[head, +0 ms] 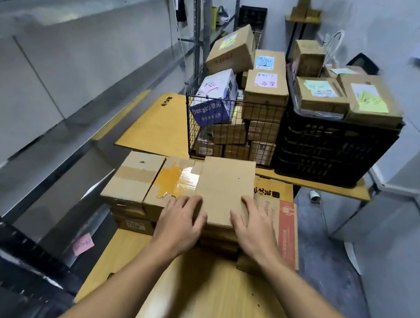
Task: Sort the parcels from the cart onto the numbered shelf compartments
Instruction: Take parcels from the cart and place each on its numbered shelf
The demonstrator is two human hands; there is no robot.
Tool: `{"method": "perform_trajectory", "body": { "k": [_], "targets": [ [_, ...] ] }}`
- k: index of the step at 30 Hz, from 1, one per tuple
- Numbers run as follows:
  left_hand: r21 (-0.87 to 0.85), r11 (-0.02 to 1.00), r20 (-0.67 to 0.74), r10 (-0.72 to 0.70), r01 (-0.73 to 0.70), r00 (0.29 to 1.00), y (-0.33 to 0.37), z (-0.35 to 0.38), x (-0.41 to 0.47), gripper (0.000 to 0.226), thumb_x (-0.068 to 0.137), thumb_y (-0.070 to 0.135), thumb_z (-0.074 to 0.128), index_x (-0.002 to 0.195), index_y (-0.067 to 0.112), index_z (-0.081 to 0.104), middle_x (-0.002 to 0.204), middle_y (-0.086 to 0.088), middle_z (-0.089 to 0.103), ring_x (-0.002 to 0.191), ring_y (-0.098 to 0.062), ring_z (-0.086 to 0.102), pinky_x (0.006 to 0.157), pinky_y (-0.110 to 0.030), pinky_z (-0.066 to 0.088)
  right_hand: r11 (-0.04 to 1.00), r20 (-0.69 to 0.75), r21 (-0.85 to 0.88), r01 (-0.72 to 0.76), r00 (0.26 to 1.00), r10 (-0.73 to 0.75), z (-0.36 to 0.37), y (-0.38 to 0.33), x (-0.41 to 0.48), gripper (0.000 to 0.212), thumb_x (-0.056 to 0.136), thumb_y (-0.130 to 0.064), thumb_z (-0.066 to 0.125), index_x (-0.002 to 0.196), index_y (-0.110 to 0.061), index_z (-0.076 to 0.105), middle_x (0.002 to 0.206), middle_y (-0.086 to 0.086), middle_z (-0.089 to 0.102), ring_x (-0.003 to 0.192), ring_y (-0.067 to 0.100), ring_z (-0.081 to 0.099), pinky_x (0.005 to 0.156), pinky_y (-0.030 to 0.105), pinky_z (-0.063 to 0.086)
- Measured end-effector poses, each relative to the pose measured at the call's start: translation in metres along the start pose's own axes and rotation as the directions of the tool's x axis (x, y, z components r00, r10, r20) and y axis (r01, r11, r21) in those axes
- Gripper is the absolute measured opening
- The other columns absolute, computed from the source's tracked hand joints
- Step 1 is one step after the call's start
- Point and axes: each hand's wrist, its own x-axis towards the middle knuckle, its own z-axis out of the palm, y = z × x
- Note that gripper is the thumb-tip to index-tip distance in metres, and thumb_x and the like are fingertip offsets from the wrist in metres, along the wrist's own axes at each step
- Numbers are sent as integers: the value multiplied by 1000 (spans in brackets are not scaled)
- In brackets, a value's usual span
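A flat plain cardboard parcel (225,187) lies on top of a stack of boxes on the wooden cart deck (211,305). My left hand (180,220) rests on its near left corner and my right hand (253,227) on its near right corner, fingers spread against the cardboard. Beside it lie a tape-covered box (170,185) and a plain box (134,178) on the left, and an orange printed box (286,222) on the right. The metal shelf unit (63,65) runs along the left wall.
Further back, a wire basket (234,130) and a black plastic crate (335,151) hold several parcels with coloured notes. A pink note (83,243) sticks on the lower shelf. White cabinets (413,185) stand on the right, beside a narrow strip of grey floor.
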Motion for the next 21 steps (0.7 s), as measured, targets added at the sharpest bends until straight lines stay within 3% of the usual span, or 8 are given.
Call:
{"method": "perform_trajectory", "body": {
  "k": [4,7,11,13,15,17,19,21],
  "targets": [
    [-238,970,-111,20,-46,994,9,-2,-5,44,94,40,56,135,24,51,129,7,49,117,-8,42,96,-22,33,985,-98,172,-19,994,37,-5,5,-3,46,100,-42,54,143,-28,46,139,2,53,126,18,49,105,38,43],
    [-458,885,-149,17,-84,989,25,-11,-8,45,90,38,59,133,27,53,128,10,47,114,5,43,93,-8,34,970,-182,241,17,983,28,-18,10,-8,41,99,-39,57,138,-29,49,132,-4,54,120,11,49,100,35,44],
    [-806,592,-77,-50,-32,996,37,-17,-9,42,89,38,57,130,38,53,123,8,57,116,-7,56,91,-31,51,925,-235,377,42,971,51,-39,21,-14,35,99,-35,58,134,-36,50,130,-12,53,120,9,51,98,31,45],
    [-797,603,-124,-96,-41,988,40,-17,-8,35,91,33,56,126,41,55,119,8,59,113,-5,56,90,-31,52,901,-236,428,65,971,42,-46,28,-17,34,99,-39,58,132,-42,50,132,-16,54,123,7,52,101,32,45],
    [-702,709,-184,-90,-67,979,43,-14,-6,34,95,27,57,126,40,53,119,13,55,112,5,52,90,-23,49,883,-235,461,90,972,24,-49,30,-20,38,94,-44,57,132,-44,50,133,-19,53,124,3,51,101,30,46],
    [-696,716,-163,-76,-60,984,44,-12,-5,40,91,39,59,130,40,48,124,14,51,116,6,49,95,-21,48,863,-240,493,111,971,12,-50,31,-23,41,91,-45,55,132,-44,50,135,-18,52,124,-2,50,103,28,47],
    [-790,613,-55,-98,17,994,44,-12,-5,56,80,58,59,132,47,43,134,13,49,124,1,49,100,-27,46,833,-227,538,125,974,1,-50,32,-25,38,96,-37,56,133,-43,51,137,-18,52,127,-5,48,109,29,44],
    [-892,442,71,-68,94,995,43,-11,-6,64,74,62,63,132,52,39,141,10,47,128,-7,50,105,-36,45,814,-195,566,131,981,-23,-50,32,-27,37,100,-29,55,134,-44,52,137,-23,52,130,-2,47,113,36,41]
  ]
}}
